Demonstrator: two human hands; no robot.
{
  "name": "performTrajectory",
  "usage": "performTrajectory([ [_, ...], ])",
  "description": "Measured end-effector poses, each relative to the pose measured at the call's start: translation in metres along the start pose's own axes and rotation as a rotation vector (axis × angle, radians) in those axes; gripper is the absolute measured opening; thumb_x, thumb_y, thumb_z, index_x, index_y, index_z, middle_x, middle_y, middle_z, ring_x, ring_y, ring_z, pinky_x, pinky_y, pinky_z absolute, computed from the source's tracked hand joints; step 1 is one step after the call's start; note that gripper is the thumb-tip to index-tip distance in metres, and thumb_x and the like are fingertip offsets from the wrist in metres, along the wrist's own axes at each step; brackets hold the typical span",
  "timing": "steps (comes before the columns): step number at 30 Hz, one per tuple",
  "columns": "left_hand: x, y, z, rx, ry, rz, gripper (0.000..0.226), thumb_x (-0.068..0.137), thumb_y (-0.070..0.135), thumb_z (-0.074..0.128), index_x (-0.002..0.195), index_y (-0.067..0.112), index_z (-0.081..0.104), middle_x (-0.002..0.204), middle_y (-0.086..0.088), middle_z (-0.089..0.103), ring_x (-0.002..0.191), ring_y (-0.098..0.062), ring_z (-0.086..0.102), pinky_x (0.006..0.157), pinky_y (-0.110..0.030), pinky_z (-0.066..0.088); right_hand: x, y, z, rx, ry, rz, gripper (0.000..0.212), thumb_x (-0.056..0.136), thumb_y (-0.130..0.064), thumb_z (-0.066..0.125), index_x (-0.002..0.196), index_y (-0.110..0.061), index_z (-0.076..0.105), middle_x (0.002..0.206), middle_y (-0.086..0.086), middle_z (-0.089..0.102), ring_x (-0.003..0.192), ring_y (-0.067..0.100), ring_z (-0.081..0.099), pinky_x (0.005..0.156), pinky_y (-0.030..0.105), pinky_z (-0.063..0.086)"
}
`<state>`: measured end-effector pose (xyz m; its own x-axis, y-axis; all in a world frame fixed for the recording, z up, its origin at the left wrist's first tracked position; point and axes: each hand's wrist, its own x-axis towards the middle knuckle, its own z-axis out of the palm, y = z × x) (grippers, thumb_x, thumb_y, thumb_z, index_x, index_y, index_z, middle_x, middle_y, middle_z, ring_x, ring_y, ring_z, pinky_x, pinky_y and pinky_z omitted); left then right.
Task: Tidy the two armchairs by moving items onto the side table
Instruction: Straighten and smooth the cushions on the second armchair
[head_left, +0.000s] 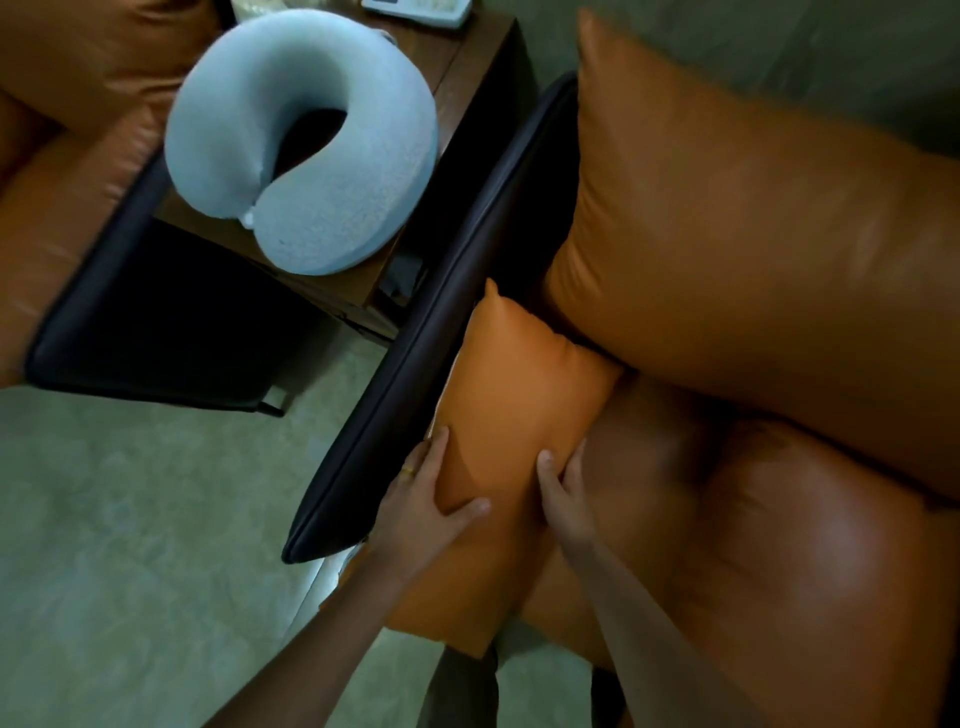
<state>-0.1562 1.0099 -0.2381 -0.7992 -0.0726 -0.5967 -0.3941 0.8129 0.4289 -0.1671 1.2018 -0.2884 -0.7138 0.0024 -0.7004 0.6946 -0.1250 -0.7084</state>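
Observation:
A small orange cushion (511, 395) stands on edge in the right armchair (779, 519), against its dark armrest (441, 322). My left hand (428, 499) grips the cushion's left side, thumb across its front. My right hand (561, 483) grips its right side, fingers tucked behind it. A pale blue U-shaped neck pillow (311, 150) lies on the wooden side table (467, 57) between the two armchairs.
The left armchair (62, 208) with its dark armrest (109, 291) fills the left edge. A large orange back cushion (753, 218) leans in the right chair. A white device (421, 8) sits at the table's far end. Grey-green carpet (130, 545) lies in front.

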Motion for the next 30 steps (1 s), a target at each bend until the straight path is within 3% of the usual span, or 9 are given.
performTrajectory([
  [5,0.003,-0.022,0.0,-0.274,0.024,-0.031,0.106,0.07,0.081,0.067,0.15,0.063,0.0,0.159,0.012,0.024,0.138,-0.017,0.039,0.101,-0.04,0.045,0.004,0.009,-0.009,-0.006,0.004,0.048,0.089,0.095,-0.059,0.055,0.16,-0.04,-0.003,0.165,-0.009,0.024,0.148,0.018,0.034,0.121,0.049,0.033],
  [10,0.023,-0.015,-0.003,-0.417,-0.124,-0.103,0.122,0.063,0.074,0.08,0.154,0.056,0.001,0.157,0.008,0.034,0.135,-0.018,0.045,0.108,-0.05,0.047,0.008,0.015,-0.011,0.115,-0.004,0.065,0.089,0.094,-0.055,0.062,0.158,-0.049,0.001,0.162,-0.013,0.03,0.143,0.017,0.04,0.117,0.052,0.038],
  [15,0.024,0.013,0.008,-0.238,0.012,-0.045,0.119,0.058,0.088,0.068,0.151,0.061,-0.002,0.153,0.004,0.038,0.137,-0.024,0.04,0.108,-0.056,0.042,0.021,0.006,-0.011,0.155,0.097,-0.031,0.072,0.101,-0.041,0.056,0.159,-0.042,0.015,0.16,-0.01,0.037,0.139,0.014,0.046,0.115,0.045,0.041],
  [19,0.034,0.051,0.006,-0.061,0.06,-0.011,0.122,0.06,0.091,0.059,0.154,0.052,-0.009,0.153,-0.001,0.034,0.138,-0.027,0.033,0.112,-0.056,0.033,0.042,-0.012,-0.013,0.205,0.149,-0.071,0.061,0.105,-0.036,0.051,0.159,-0.039,0.022,0.157,-0.01,0.041,0.139,0.016,0.047,0.115,0.045,0.041],
  [24,0.027,0.035,-0.023,-0.015,0.066,0.094,0.112,0.061,0.092,0.056,0.144,0.068,-0.015,0.152,0.004,0.03,0.135,-0.022,0.031,0.11,-0.051,0.034,0.036,-0.003,-0.001,0.295,0.065,-0.019,0.062,0.095,-0.054,0.055,0.151,-0.056,0.028,0.151,-0.018,0.045,0.133,0.011,0.053,0.105,0.041,0.051],
  [30,0.026,0.02,-0.002,0.009,0.04,0.051,0.101,0.08,0.07,0.066,0.143,0.066,-0.013,0.162,0.003,0.019,0.145,-0.023,0.02,0.117,-0.05,0.032,0.043,-0.006,-0.016,-0.01,0.037,-0.084,0.063,0.107,-0.035,0.045,0.161,-0.035,0.014,0.162,-0.005,0.034,0.145,0.019,0.039,0.119,0.044,0.035],
])
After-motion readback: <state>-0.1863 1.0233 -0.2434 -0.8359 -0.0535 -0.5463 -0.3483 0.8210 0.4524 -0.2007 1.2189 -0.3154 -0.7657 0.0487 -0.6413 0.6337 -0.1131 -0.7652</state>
